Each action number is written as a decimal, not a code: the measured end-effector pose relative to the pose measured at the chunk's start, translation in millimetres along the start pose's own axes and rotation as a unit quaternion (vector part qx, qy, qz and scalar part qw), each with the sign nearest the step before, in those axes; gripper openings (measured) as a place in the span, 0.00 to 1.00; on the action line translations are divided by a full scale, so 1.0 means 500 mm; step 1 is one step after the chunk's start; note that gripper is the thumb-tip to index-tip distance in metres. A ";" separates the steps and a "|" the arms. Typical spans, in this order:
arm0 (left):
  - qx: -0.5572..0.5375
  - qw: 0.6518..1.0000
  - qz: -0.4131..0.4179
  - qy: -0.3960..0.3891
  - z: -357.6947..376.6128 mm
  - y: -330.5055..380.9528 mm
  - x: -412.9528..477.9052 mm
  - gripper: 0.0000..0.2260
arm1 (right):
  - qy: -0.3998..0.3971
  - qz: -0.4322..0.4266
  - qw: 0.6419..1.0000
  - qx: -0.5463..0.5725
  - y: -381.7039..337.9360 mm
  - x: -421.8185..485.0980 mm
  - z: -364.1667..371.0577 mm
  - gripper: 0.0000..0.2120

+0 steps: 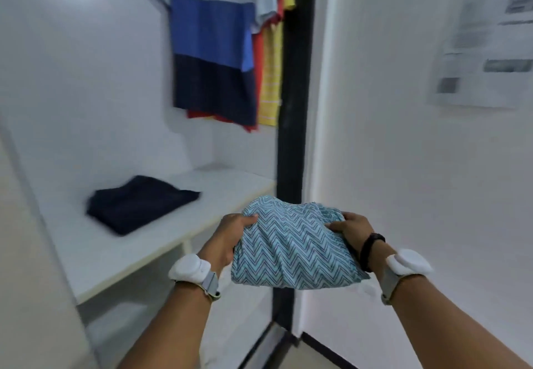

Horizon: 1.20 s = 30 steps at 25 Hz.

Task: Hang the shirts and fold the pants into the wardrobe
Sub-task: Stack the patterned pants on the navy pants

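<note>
left hand (227, 239), right hand (353, 228), gripping folded pants (291, 247); shelf (161, 241)

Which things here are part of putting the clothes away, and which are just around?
Part of the job:
zigzag pants, folded, held by left hand and right hand
navy pants, folded on the shelf
hung shirts

Just around:
paper notice on the wall
wristbands
</note>
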<state>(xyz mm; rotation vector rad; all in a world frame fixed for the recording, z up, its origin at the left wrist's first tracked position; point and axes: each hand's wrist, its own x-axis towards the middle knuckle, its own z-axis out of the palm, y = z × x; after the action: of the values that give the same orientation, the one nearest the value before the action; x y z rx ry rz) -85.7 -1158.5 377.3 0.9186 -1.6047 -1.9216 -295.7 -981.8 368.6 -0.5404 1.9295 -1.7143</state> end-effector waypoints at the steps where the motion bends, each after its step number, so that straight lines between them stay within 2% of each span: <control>1: -0.016 0.999 0.009 0.046 -0.084 0.020 0.013 0.11 | -0.033 -0.013 0.999 -0.014 -0.021 0.040 0.099 0.10; 4: -0.041 0.986 0.055 0.152 -0.288 0.060 0.050 0.09 | -0.122 -0.034 0.990 -0.060 -0.077 0.140 0.351 0.11; 7: -0.065 0.968 0.065 0.233 -0.389 0.090 0.079 0.08 | -0.168 -0.062 0.980 -0.083 -0.127 0.210 0.515 0.11; 10: -0.088 0.934 0.043 0.343 -0.503 0.086 0.148 0.08 | -0.231 -0.085 0.962 -0.120 -0.161 0.286 0.686 0.09; 12: -0.078 0.912 0.008 0.402 -0.570 0.070 0.204 0.13 | -0.281 -0.084 0.946 -0.141 -0.169 0.348 0.787 0.09; 15: -0.052 0.885 -0.010 0.463 -0.630 0.077 0.298 0.15 | -0.326 -0.118 0.926 -0.149 -0.170 0.455 0.922 0.17; 18: -0.082 0.864 -0.009 0.496 -0.689 0.121 0.375 0.13 | -0.359 -0.150 0.912 -0.132 -0.199 0.556 1.023 0.24; 19: -0.045 0.849 -0.032 0.526 -0.708 0.128 0.396 0.18 | -0.355 -0.166 0.909 -0.143 -0.208 0.590 1.052 0.25; 20: 0.059 0.820 -0.073 0.565 -0.723 0.128 0.415 0.24 | -0.355 -0.179 0.900 -0.177 -0.216 0.613 1.076 0.28; 21: 0.195 0.774 -0.101 0.593 -0.715 0.126 0.432 0.28 | -0.365 -0.184 0.884 -0.226 -0.217 0.628 1.101 0.32; 22: 0.309 0.738 -0.077 0.595 -0.697 0.122 0.451 0.29 | -0.381 -0.184 0.867 -0.264 -0.212 0.629 1.122 0.35; 23: 0.385 0.728 -0.031 0.566 -0.670 0.113 0.471 0.29 | -0.406 -0.192 0.844 -0.291 -0.203 0.621 1.142 0.37; 24: 0.435 0.736 -0.011 0.519 -0.648 0.098 0.493 0.27 | -0.441 -0.214 0.811 -0.319 -0.182 0.611 1.162 0.37; 26: 0.479 0.753 -0.078 0.445 -0.625 0.048 0.520 0.27 | -0.505 -0.276 0.706 -0.414 -0.117 0.585 1.182 0.38; 27: 0.479 0.750 -0.125 0.439 -0.629 0.019 0.524 0.28 | -0.508 -0.307 0.652 -0.472 -0.077 0.585 1.176 0.39; 28: 0.474 0.745 -0.151 0.445 -0.637 0.001 0.523 0.29 | -0.491 -0.322 0.628 -0.511 -0.050 0.599 1.167 0.40; 30: 0.461 0.748 -0.165 0.448 -0.645 -0.012 0.518 0.30 | -0.431 -0.292 0.650 -0.554 -0.036 0.645 1.138 0.41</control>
<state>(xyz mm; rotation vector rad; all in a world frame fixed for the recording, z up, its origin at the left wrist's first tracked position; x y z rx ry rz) -17.8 -1557.6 291.7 2.1881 -1.7046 -0.4079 -209.8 -1627.3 305.8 -2.1137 1.8235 -0.0116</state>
